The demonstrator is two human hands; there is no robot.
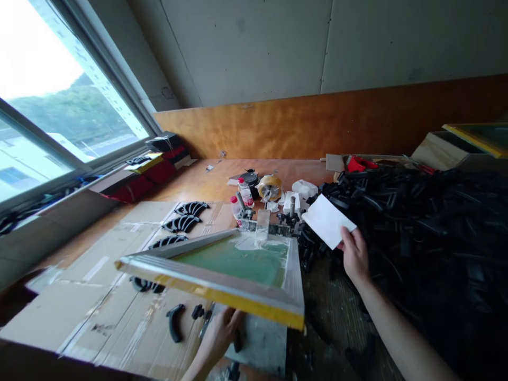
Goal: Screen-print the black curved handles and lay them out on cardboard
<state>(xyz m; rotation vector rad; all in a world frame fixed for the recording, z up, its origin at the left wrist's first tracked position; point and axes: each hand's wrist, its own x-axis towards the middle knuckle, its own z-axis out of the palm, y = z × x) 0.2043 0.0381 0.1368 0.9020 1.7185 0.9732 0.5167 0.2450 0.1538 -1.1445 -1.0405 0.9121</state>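
Note:
In my right hand [355, 254] is a flat white card [328, 221], pinched at its lower right corner between thumb and fingers. My left hand [223, 324] reaches beneath the raised front edge of a screen-printing frame [222, 295]; its curled fingers are at a black curved plastic part [237, 341], and the frame partly hides them. The frame has green mesh [242, 259] with white ink smeared near the back. A pale squeegee [262, 225] stands at the frame's rear, by the metal clamps [292, 207]. Below the frame lies a grey base plate [264, 346].
A big heap of black plastic parts [416, 227] covers the right side. Flattened cardboard [95, 301] on the left carries rows of curved black parts [181, 224] and a loose one [174, 323]. Red-capped bottles [246, 193] and a tape roll [269, 186] stand behind the frame.

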